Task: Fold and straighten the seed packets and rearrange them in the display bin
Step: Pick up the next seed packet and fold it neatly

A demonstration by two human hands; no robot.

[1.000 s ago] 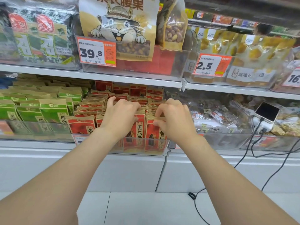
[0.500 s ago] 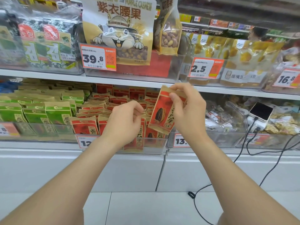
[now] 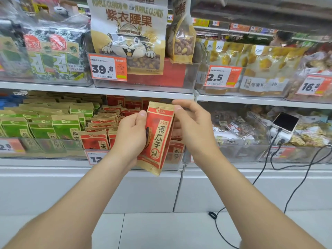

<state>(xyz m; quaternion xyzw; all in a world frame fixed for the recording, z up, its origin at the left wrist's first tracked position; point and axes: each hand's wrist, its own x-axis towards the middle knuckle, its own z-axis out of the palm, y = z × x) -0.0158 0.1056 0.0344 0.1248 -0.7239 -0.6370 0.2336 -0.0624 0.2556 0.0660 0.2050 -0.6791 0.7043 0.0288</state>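
Holding up one red and tan paper seed packet [image 3: 158,139], just in front of the clear plastic display bin [image 3: 177,159], not in it yet. Standing tall, top tipped a bit to the R. Gripped on the L side by the left hand [image 3: 132,135]: thumb on the front, other fingers tucked behind, clamped on the packet's edge. Pinched at the top R corner by the right hand [image 3: 194,130], fingers [image 3: 177,106] curled onto the corner & down the R edge, as far as can be seen.

Prob. light & thin, w/ small hard seeds inside, free to slide about. Soft paper, so bends easy & keeps a crease. Looks dull, not shiny, so prob. not slippery. Not breakable, but could rip if pulled hard at the top seal.

Best to hold by the two side edges, near the flat top strip, & pull gently to smooth it. Better not to squeeze the fat middle, to stop the seeds bunching up. Then to slide in bottom first, w/ the other red paper packets [image 3: 94,141] standing in rows in the bin. Next door on the L, green and tan paper packets [image 3: 65,126], so no mixing.
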